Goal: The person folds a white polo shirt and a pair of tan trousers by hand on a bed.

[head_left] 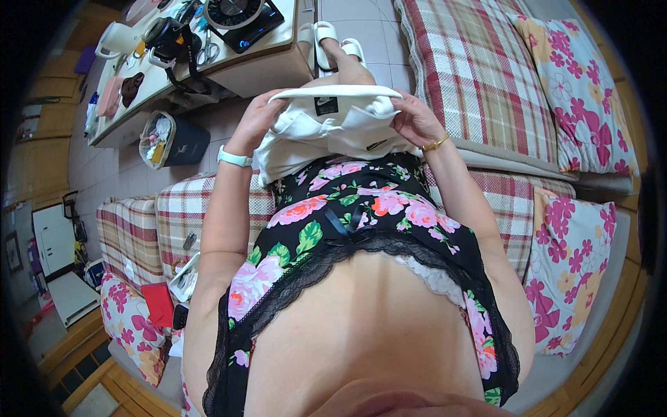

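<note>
A white Nike garment (338, 136) lies bunched over my lap, its ribbed band (333, 90) stretched between my two hands. My left hand (264, 115) grips the left end of the band, the thumb over the fabric. The right end is pinched in my right hand (416, 120), level with the left. Inside the band, between the hands, shows a black neck label (326, 106). A small black logo (376, 145) is on the cloth near my right hand. The lower part of the garment is folded, and its full shape is hidden.
A plaid-covered sofa (469, 62) with floral cushions (565, 271) surrounds me. Ahead on the left stands a table (250, 70) with a camera (169, 39), scissors (209, 52), a white jug (115, 40) and a small fan (233, 10). A lined waste bin (182, 146) is beside it.
</note>
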`<state>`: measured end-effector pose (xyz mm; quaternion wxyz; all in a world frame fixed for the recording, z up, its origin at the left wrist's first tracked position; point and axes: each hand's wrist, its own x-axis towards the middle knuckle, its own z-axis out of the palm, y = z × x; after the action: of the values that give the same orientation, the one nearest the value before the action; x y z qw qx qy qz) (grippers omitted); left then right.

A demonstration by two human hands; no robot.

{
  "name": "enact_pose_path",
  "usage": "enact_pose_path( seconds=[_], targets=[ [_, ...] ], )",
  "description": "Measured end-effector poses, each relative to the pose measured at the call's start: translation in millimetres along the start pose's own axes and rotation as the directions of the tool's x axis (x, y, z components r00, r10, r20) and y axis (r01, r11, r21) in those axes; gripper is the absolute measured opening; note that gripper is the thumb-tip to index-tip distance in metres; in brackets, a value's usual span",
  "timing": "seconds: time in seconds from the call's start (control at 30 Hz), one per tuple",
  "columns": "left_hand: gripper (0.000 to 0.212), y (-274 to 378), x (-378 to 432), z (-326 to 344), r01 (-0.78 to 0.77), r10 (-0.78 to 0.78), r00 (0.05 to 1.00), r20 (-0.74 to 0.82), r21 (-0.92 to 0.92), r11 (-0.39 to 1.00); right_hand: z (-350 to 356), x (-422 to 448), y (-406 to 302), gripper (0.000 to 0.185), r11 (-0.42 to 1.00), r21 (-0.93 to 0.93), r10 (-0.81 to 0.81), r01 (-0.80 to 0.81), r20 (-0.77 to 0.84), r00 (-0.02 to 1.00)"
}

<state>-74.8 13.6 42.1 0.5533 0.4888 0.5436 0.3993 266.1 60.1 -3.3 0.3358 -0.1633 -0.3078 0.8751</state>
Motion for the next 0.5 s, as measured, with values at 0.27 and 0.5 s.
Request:
enact_pose_path(
  seconds=[0.27,0.5],
  targets=[
    [0.027,31.2,-18.2,-12.2,0.171,-0.164,0.979,0.123,-0.05,0.984,25.8,-2.6,-4.4,0.041,1.0,-0.004,-0.03,0.029,-0.17,0.985],
    [0.029,12.0,-32.2,-11.6,0.11,-0.109,0.991,0.076,-0.006,0.994,16.4,-19.3,14.4,0.026,0.777,-0.534,0.227,-0.334,-0.257,0.939]
  ],
)
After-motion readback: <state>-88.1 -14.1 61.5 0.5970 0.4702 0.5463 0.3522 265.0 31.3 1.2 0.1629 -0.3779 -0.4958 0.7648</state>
